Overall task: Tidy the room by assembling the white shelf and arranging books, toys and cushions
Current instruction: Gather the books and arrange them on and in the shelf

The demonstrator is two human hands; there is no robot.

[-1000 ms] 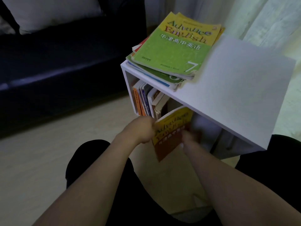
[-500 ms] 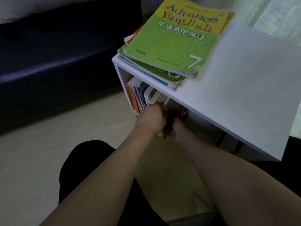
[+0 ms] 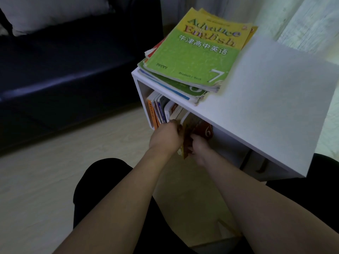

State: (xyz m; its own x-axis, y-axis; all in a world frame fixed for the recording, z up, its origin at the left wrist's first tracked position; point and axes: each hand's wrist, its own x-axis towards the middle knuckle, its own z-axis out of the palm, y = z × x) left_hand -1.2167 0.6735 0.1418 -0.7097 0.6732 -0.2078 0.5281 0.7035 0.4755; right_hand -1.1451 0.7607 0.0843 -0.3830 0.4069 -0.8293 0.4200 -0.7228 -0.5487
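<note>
A white shelf (image 3: 266, 99) stands in front of me with a stack of textbooks (image 3: 194, 57) on its top, a green and yellow one uppermost. Several books (image 3: 161, 109) stand upright in the compartment beneath. An orange-brown textbook (image 3: 197, 131) is upright and partly inside that compartment, to the right of the row. My left hand (image 3: 166, 138) grips its left edge and my right hand (image 3: 199, 146) holds its right side, both at the shelf opening.
A dark sofa (image 3: 64, 57) with a pale cushion (image 3: 53, 11) runs along the left. Pale wood floor (image 3: 45, 180) lies between it and my dark-clad knees. Light curtains (image 3: 304, 21) hang behind the shelf.
The orange-brown book went from tilted in front of the shelf to upright and pushed partly into the compartment. Both hands moved forward with it.
</note>
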